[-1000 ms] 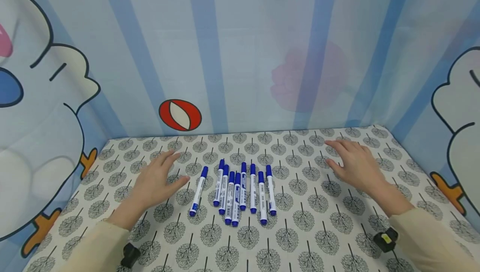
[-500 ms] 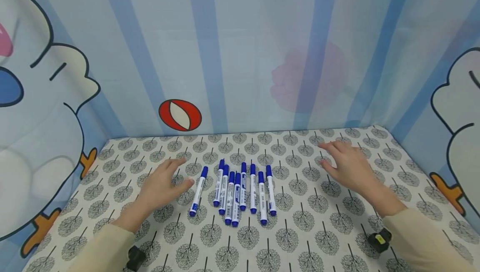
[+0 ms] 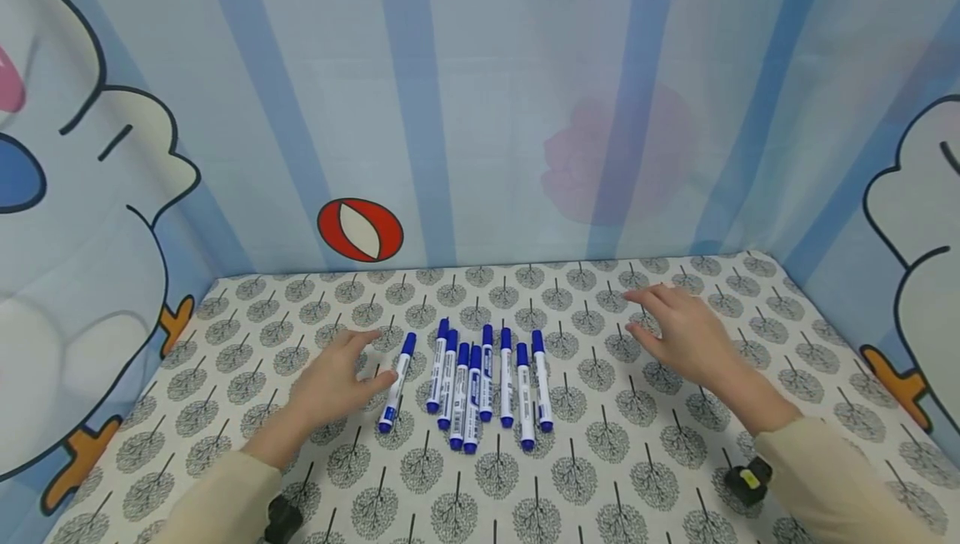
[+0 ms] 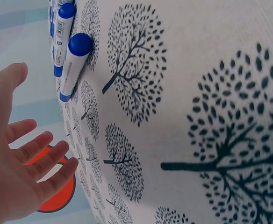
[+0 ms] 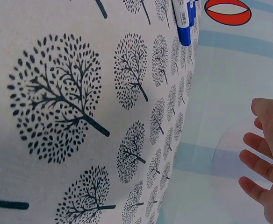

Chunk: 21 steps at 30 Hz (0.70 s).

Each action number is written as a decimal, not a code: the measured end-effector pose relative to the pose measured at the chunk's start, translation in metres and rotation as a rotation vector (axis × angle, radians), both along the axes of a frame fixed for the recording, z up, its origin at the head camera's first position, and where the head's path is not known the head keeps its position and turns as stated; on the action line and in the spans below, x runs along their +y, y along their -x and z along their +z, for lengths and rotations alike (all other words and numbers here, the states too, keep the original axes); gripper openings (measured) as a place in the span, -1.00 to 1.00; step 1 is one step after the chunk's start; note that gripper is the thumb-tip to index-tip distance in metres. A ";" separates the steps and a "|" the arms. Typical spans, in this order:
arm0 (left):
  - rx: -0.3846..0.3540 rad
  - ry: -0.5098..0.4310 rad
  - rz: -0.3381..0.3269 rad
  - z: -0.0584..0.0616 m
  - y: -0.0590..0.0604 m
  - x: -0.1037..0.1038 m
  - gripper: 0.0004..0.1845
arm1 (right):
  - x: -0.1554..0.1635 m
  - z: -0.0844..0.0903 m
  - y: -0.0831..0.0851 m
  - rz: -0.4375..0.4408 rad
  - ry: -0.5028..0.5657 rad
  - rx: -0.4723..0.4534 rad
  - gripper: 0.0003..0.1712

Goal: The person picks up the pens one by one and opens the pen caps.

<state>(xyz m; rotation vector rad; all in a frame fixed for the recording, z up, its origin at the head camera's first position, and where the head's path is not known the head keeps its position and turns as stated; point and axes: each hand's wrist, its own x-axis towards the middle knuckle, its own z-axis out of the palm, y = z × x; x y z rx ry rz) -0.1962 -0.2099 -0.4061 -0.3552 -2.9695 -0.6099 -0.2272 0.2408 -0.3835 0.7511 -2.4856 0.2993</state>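
Several blue-capped white marker pens lie side by side on the tree-print cloth, caps toward the back. One marker (image 3: 397,384) lies apart on the left; its end shows large in the left wrist view as a marker (image 4: 75,65). My left hand (image 3: 333,381) hovers by that marker with fingers spread, holding nothing; its thumb tip overlaps the pen in the head view, and I cannot tell whether they touch. Well to the right of the rightmost marker (image 3: 542,381), my right hand (image 3: 684,336) is held over the cloth, fingers loosely bent and holding nothing.
The patterned cloth (image 3: 573,477) covers the table. A light-blue striped backdrop (image 3: 495,111) with cartoon figures and a red ball print (image 3: 360,230) rises at the back and sides. A black device sits at each wrist.
My left hand has moved right and slightly toward me, up to the leftmost marker. My right hand has drifted a little left. The markers lie as before.
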 end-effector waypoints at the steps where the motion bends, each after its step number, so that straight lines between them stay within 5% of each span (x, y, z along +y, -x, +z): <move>1: -0.008 0.004 0.001 -0.001 0.000 0.000 -0.26 | -0.001 0.000 0.000 -0.001 0.001 -0.011 -0.50; 21: -0.096 0.001 0.065 -0.006 0.004 0.015 -0.35 | -0.017 -0.008 -0.001 0.042 -0.005 0.018 -0.53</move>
